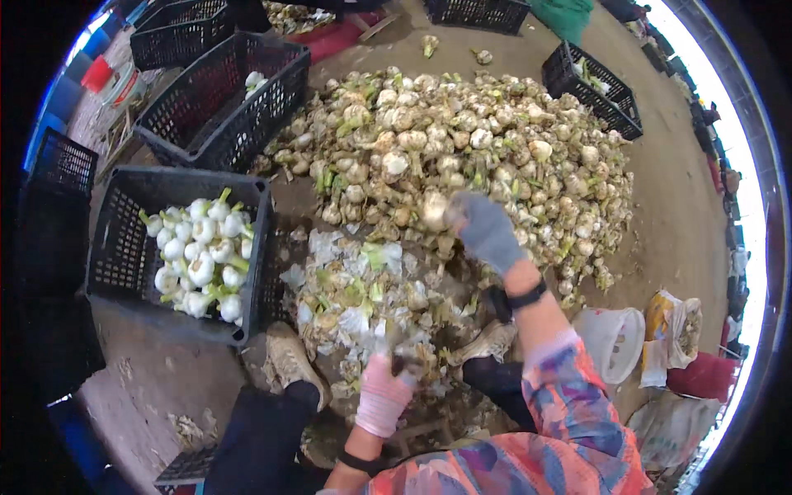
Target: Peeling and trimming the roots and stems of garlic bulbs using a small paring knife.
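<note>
Garlic bulb (435,210) at 10 o'clock of right hand (487,231), against fingertips; clamped or not, cannot tell. Left hand (385,400), 6 o'clock, blurred; closure cannot tell. Step, judged: bulb pickup from pile (511,148). Next calls for secure grasp.

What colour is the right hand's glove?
The right glove is grey, seen in the head view.

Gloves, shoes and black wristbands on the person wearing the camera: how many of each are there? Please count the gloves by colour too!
Grey gloves: 1
Pink gloves: 1
Shoes: 2
Black wristbands: 2
Total: 6
</note>
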`<state>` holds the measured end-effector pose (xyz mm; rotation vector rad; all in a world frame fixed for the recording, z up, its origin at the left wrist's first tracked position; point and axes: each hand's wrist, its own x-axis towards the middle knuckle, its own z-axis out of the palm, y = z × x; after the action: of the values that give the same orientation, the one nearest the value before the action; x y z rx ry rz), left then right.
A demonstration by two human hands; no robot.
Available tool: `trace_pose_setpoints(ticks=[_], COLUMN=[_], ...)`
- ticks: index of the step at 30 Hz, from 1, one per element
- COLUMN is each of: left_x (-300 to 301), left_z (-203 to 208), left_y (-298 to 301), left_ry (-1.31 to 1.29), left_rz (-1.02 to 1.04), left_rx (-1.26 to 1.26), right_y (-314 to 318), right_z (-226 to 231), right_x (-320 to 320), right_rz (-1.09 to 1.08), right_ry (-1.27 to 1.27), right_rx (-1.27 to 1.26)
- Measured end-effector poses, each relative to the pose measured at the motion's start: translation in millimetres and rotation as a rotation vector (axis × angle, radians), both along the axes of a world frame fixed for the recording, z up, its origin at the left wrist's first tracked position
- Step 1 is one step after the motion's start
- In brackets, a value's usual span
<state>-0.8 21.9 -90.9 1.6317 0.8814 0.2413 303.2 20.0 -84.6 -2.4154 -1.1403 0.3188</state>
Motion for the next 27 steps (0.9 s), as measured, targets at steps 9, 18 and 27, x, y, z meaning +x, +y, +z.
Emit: trace_pose_setpoints(ticks=[9, 18, 27], left_x=[-2.0, -10.6, -31.4], left_z=[42.0, 60.8, 41.5], left_y=[-4.8, -31.3, -37.2], left_ry=[-0.464, -0.337, -0.322], left_rz=[0.06, -0.159, -0.042], left_rx=[-0.662, 0.358, -0.028], right_y=[-107.1, -138.2, -147.0], right_z=[67.6, 73.4, 92.9], right_x=[-153.6, -197.3, -207.5], right_rz=[-0.123, -0.052, -0.034], right_ry=[1.206, 0.987, 1.355], right_rx=[0.53, 0.611, 0.617])
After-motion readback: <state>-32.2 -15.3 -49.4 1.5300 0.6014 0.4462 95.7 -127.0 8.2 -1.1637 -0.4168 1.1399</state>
